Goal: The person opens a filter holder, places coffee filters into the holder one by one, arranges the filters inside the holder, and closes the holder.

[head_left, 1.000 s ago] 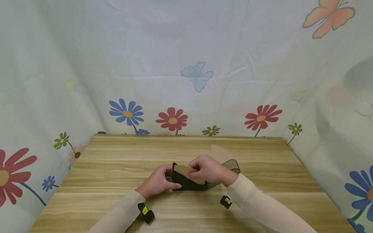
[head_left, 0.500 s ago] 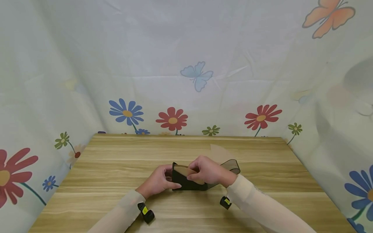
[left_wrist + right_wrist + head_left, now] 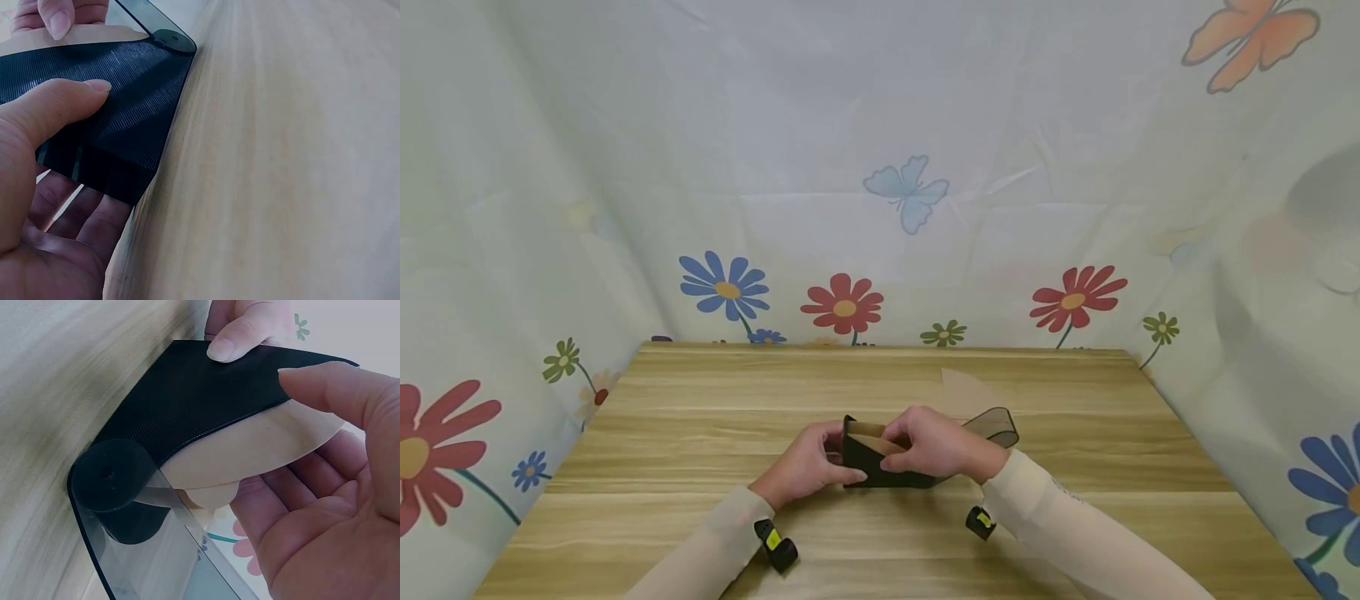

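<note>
A black, ribbed filter-paper holder (image 3: 880, 468) stands on the wooden table, its hinged clear lid (image 3: 997, 427) swung out to the right. My left hand (image 3: 811, 464) grips the holder's left end, thumb on the front wall and fingers behind and beneath. Tan cone coffee filters (image 3: 250, 444) stick out of the opening in the right wrist view. My right hand (image 3: 936, 443) pinches a filter at that opening, thumb in front and fingers behind. The left wrist view shows the right thumb tip against the paper edge. How many filters are inside is hidden.
Another tan coffee filter (image 3: 967, 393) lies flat on the table (image 3: 737, 383), behind the right hand. A white curtain (image 3: 760, 150) printed with flowers and butterflies surrounds the table's back and sides. Black wrist cameras hang under both sleeves.
The right hand has sunk slightly, and the filter it pinches sits lower in the holder. A gap now shows between the papers. The left hand and the holder stay in place.
</note>
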The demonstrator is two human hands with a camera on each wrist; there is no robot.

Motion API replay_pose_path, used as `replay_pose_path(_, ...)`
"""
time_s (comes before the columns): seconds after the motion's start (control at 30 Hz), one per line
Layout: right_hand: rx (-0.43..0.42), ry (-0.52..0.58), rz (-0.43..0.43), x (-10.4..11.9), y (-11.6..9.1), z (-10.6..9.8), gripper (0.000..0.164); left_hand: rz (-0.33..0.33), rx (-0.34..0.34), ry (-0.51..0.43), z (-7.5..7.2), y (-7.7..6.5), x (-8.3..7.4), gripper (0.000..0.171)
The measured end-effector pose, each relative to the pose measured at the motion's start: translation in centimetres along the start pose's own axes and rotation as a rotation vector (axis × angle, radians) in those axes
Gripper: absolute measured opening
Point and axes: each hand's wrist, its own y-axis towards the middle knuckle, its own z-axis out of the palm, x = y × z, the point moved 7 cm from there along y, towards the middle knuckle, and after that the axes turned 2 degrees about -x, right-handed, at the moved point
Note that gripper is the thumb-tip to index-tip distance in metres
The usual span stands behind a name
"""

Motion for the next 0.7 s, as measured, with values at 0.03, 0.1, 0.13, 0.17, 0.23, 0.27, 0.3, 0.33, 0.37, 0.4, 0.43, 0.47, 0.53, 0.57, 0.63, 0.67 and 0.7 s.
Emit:
replay_pose_path(0.03, 0.001, -0.003, -0.002, -0.05, 0.03, 0.06, 0.003, 0.002, 0.0, 0.001, 0.01, 0.0, 0.01, 0.045)
replay_pose_path(0.1, 0.005, -0.001, 0.001, -0.15, 0.07, 0.19, 0.003, 0.008, -0.001, -0.004, 0.04, 0.02, -0.05, 0.044)
replay_pose_path(0.13, 0.006, 0.0, 0.002, -0.17, 0.1, 0.24, 0.003, 0.01, -0.002, -0.005, 0.04, 0.02, -0.08, 0.043)
replay_pose_path(0.17, 0.008, 0.001, 0.006, -0.18, 0.1, 0.3, 0.003, 0.009, -0.003, -0.006, 0.04, 0.02, -0.11, 0.043)
replay_pose_path(0.23, 0.012, 0.007, 0.017, -0.29, 0.12, 0.44, 0.003, 0.013, -0.005, -0.003, 0.05, 0.01, -0.19, 0.043)
replay_pose_path(0.27, 0.014, 0.007, 0.021, -0.29, 0.13, 0.48, 0.004, 0.017, -0.007, -0.005, 0.05, -0.01, -0.28, 0.043)
replay_pose_path(0.3, 0.014, 0.006, 0.022, -0.3, 0.16, 0.53, 0.004, 0.016, -0.008, -0.003, 0.05, -0.03, -0.31, 0.043)
replay_pose_path(0.33, 0.016, 0.005, 0.025, -0.31, 0.16, 0.58, 0.004, 0.016, -0.009, -0.001, 0.04, -0.04, -0.35, 0.043)
replay_pose_path(0.37, 0.018, 0.006, 0.029, -0.33, 0.16, 0.63, 0.004, 0.015, -0.01, 0.0, 0.04, -0.05, -0.35, 0.043)
replay_pose_path(0.4, 0.019, 0.008, 0.03, -0.31, 0.16, 0.65, 0.004, 0.014, -0.009, -0.001, 0.04, -0.06, -0.35, 0.042)
replay_pose_path(0.43, 0.02, 0.009, 0.029, -0.28, 0.16, 0.66, 0.005, 0.013, -0.01, -0.001, 0.04, -0.07, -0.37, 0.042)
replay_pose_path(0.47, 0.021, 0.011, 0.028, -0.26, 0.17, 0.69, 0.005, 0.012, -0.01, -0.003, 0.04, -0.07, -0.37, 0.042)
replay_pose_path(0.53, 0.023, 0.015, 0.026, -0.26, 0.17, 0.71, 0.004, 0.01, -0.008, -0.002, 0.04, -0.05, -0.32, 0.042)
replay_pose_path(0.57, 0.021, 0.016, 0.024, -0.24, 0.17, 0.67, 0.004, 0.009, -0.007, -0.002, 0.04, -0.04, -0.31, 0.042)
replay_pose_path(0.63, 0.013, 0.006, 0.019, -0.22, 0.13, 0.51, 0.004, 0.006, -0.005, -0.004, 0.04, -0.03, -0.32, 0.043)
replay_pose_path(0.67, 0.007, 0.0, 0.016, -0.19, 0.12, 0.39, 0.004, 0.006, -0.003, -0.005, 0.03, -0.03, -0.31, 0.043)
replay_pose_path(0.7, 0.003, -0.005, 0.015, -0.13, 0.08, 0.25, 0.004, 0.003, -0.003, -0.002, 0.02, -0.03, -0.29, 0.043)
